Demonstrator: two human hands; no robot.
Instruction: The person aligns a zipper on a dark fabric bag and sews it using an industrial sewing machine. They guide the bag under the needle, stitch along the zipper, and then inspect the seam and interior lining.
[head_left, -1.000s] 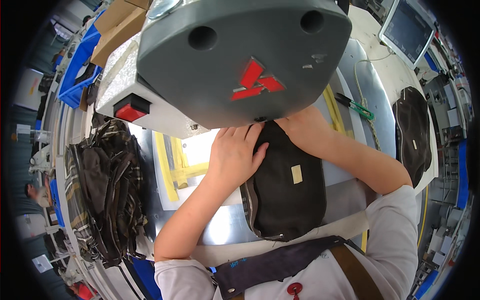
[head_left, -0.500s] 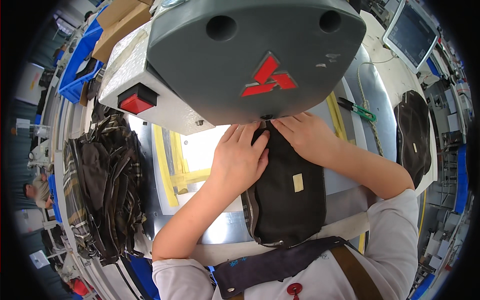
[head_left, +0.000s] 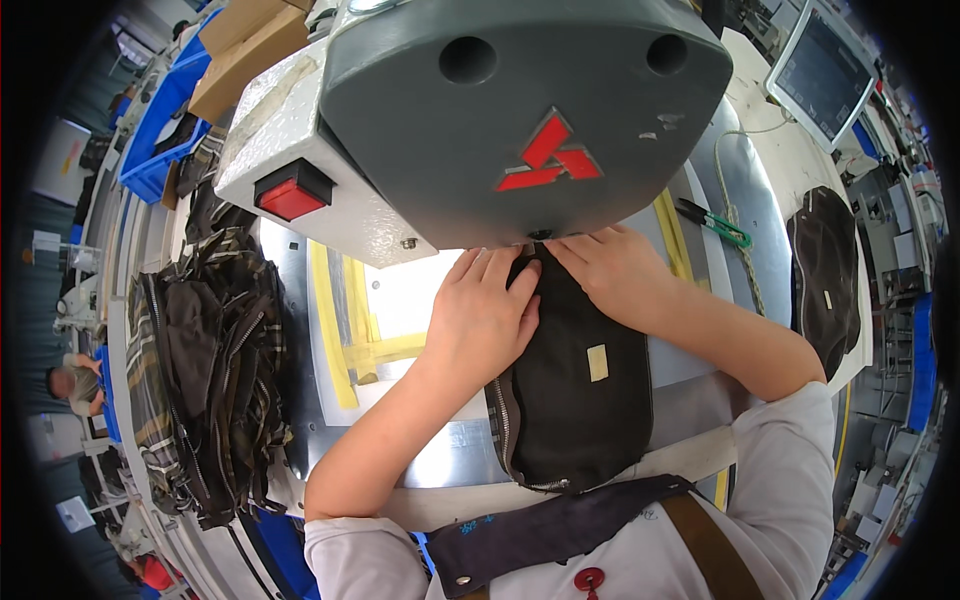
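A dark fabric bag panel point(head_left: 570, 420) with a zipper along its left and lower edges and a small pale-yellow label lies on the metal table in front of me. Its far end passes under the grey head of a sewing machine point(head_left: 500, 110). My left hand point(head_left: 480, 310) grips the far left of the panel, thumb and fingers bent together on the cloth. Opposite it, my right hand point(head_left: 615, 270) holds the far right edge, fingers close together. The machine head partly hides the fingertips of both hands, and the needle area is out of sight.
A heap of dark and plaid zippered pieces point(head_left: 205, 380) lies to the left. Another dark panel point(head_left: 825, 270) rests at the right. Green-handled snips point(head_left: 720, 222) and a cord lie beyond my right arm. A screen point(head_left: 822, 70) stands at far right, a blue bin point(head_left: 160, 140) at far left.
The machine head appears slightly further right in the picture, along with a small shift of the whole view. My hands and the bag panel keep nearly the same place.
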